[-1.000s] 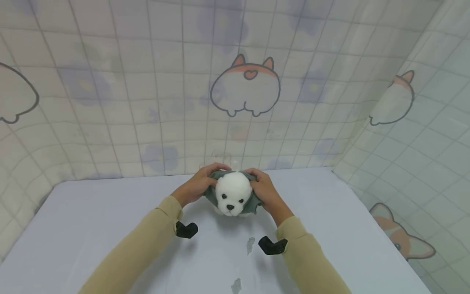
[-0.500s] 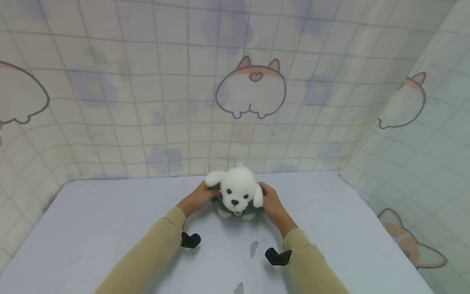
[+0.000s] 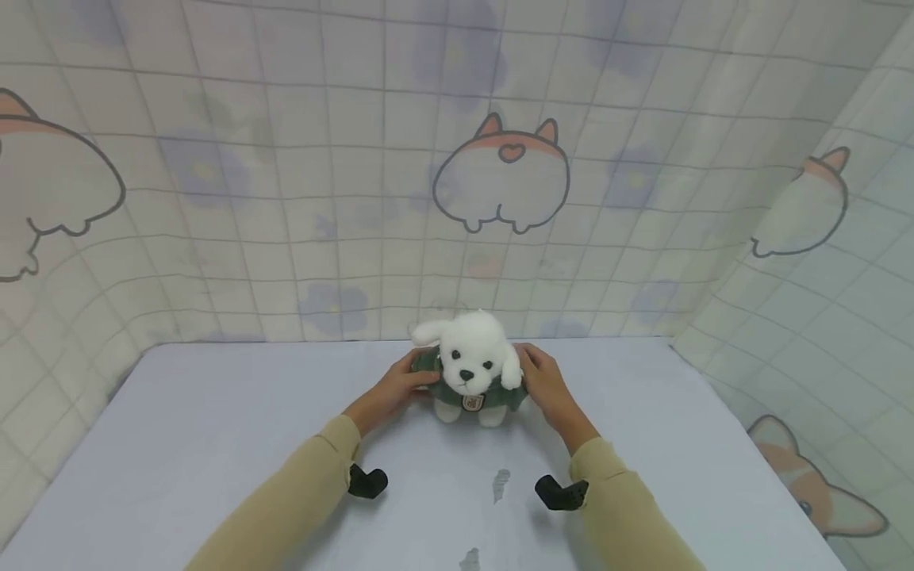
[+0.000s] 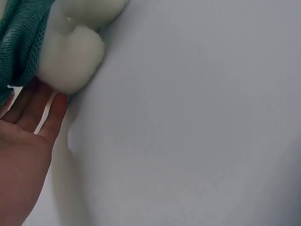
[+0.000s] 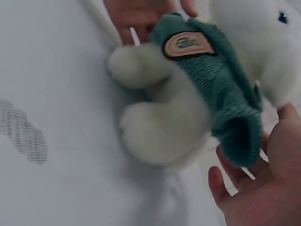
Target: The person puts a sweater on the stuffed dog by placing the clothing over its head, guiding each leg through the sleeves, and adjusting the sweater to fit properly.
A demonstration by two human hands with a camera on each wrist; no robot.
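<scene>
A white plush dog (image 3: 473,349) is being held upright between two hands near the far edge of the white desk (image 3: 214,444), its face being turned toward the wearer of the head camera. By the left hand (image 3: 394,388), one side of the dog is being gripped through its green knitted garment (image 5: 207,70), the thumb being laid across the front and the other fingers being tucked behind. By the right hand (image 3: 550,385), the opposite side is being grasped, its fingers being spread around the garment's edge below the drooping ear (image 3: 510,369). The other ear (image 3: 430,332) is being stuck out sideways above the left hand. On the dog's chest, a pinkish, dark-edged badge (image 5: 189,44) is being displayed, its lettering being blurred. Two grey patches (image 3: 501,484) are being shown on the desk in front of the dog. Behind, the desk is being bordered by a gridded cloth (image 3: 343,198) printed with cartoon corgis
</scene>
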